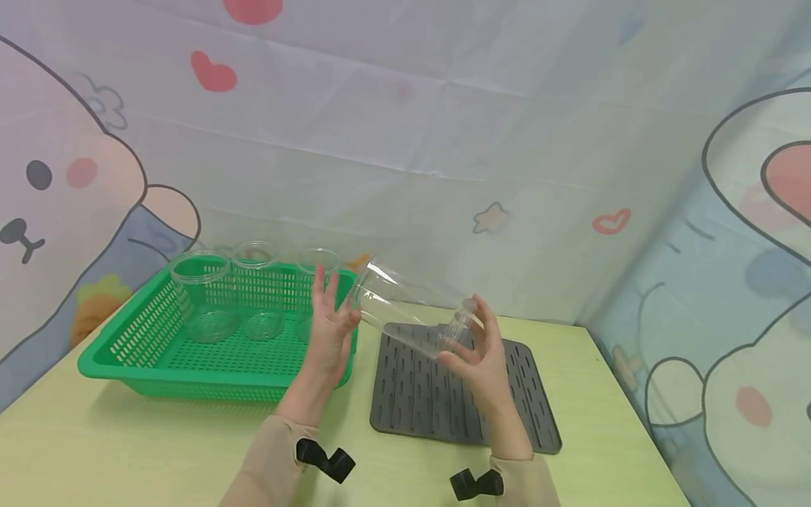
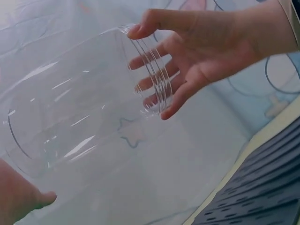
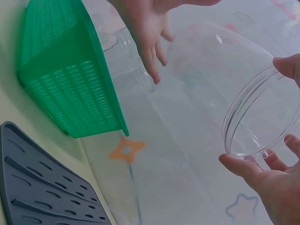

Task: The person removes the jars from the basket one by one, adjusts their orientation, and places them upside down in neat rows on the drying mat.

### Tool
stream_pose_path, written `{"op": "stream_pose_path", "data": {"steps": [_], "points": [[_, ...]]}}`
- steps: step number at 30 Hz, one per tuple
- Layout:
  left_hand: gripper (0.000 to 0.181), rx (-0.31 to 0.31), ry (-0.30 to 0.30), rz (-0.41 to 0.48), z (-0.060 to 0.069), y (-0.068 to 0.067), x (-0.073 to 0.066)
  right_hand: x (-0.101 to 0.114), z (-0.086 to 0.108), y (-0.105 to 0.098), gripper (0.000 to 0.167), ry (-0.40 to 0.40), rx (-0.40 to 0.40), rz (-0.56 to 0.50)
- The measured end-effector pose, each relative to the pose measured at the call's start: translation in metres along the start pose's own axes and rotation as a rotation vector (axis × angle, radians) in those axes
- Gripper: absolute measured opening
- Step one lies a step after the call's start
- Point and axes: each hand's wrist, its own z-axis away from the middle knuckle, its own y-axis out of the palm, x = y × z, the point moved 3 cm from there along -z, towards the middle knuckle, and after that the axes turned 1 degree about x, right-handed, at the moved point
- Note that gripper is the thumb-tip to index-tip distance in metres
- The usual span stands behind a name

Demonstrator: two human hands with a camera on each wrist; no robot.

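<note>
A clear plastic jar point(image 1: 405, 306) is held tilted in the air, its threaded mouth towards the right and its base towards the left. My right hand point(image 1: 484, 362) grips the threaded rim, thumb and fingers spread around it, as the jar point(image 3: 262, 108) in the right wrist view also shows. Near the base is my left hand point(image 1: 328, 334), fingers extended and nothing in its grasp. A small gap separates this left hand point(image 3: 147, 33) from the jar in the right wrist view. Below the jar lies a grey ridged mat point(image 1: 415, 401).
On the left of the pale table point(image 1: 177, 451) stands a green perforated basket point(image 1: 209, 380). Three clear jars stand in it, among them a wide jar point(image 1: 201, 299) at the left. A printed cloth point(image 1: 405, 127) hangs behind the table.
</note>
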Motion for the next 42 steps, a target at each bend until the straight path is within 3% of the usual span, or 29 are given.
{"op": "stream_pose_path", "data": {"steps": [3,8,12,19,23,30,42], "points": [[0.132,0.044,-0.022,0.112,-0.001,0.001,0.004,-0.001,0.0,0.0,0.102,-0.017,0.003,-0.058],[0.129,0.155,-0.081,0.222,0.0,0.004,0.01,0.0,-0.001,0.002,0.101,-0.06,0.016,-0.122],[0.136,0.24,-0.116,0.244,0.0,0.008,0.015,-0.002,-0.001,0.005,0.105,-0.069,0.039,-0.149],[0.127,0.358,-0.146,0.233,0.004,0.015,0.027,-0.002,-0.001,0.012,0.11,-0.082,0.062,-0.159],[0.124,0.382,-0.176,0.254,0.008,0.017,0.034,-0.001,-0.001,0.014,0.111,-0.081,0.078,-0.164],[0.118,0.365,-0.179,0.336,0.011,0.02,0.039,-0.002,0.0,0.015,0.113,-0.059,0.1,-0.165],[0.112,0.355,-0.191,0.387,0.016,0.02,0.042,-0.003,0.002,0.014,0.112,-0.029,0.101,-0.175]]}}
